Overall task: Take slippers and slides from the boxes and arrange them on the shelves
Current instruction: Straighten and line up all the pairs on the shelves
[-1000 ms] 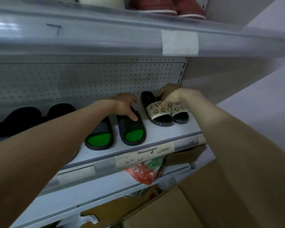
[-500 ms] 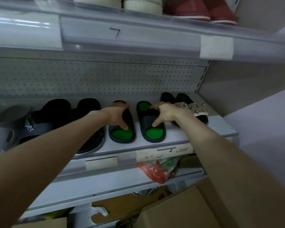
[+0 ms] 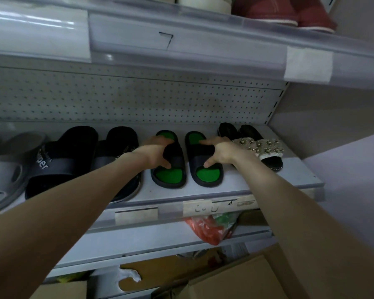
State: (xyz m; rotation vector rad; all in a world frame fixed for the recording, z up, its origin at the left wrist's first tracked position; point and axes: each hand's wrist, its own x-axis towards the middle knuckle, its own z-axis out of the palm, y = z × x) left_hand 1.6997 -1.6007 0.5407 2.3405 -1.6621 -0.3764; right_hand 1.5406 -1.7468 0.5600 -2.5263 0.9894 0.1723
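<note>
Shelf point(image 3: 268, 182) of a grey store rack, seen from above and in front, carrying a row of footwear. Left hand point(image 3: 154, 151) rests over the strap of the left green slide point(image 3: 168, 169), fingers point(image 3: 160, 140) curled over the strap's far edge and thumb on its near edge, grasping it. Right hand point(image 3: 219, 151) lies likewise on the right green slide point(image 3: 205, 167), index finger reaching over the far edge of the strap and thumb pressed at its near edge, gripping it. Both slides sit flat on the shelf, side by side and slightly apart, toes toward the viewer, near the middle of the row. Just right of them stands a pair of beaded sandals point(image 3: 266, 148), partly hidden by the right wrist. To the left lie two black slides point(image 3: 73, 154), the nearer one partly covered by the left forearm, and a grey slide point(image 3: 7, 175) at the frame edge. Pegboard point(image 3: 138, 100) forms the back wall. The upper shelf point(image 3: 181, 39) bears a handwritten "7" and holds red slippers point(image 3: 279, 9). Below, a red bag point(image 3: 205, 229) hangs under the shelf edge, above cardboard boxes point(image 3: 235, 281).
</note>
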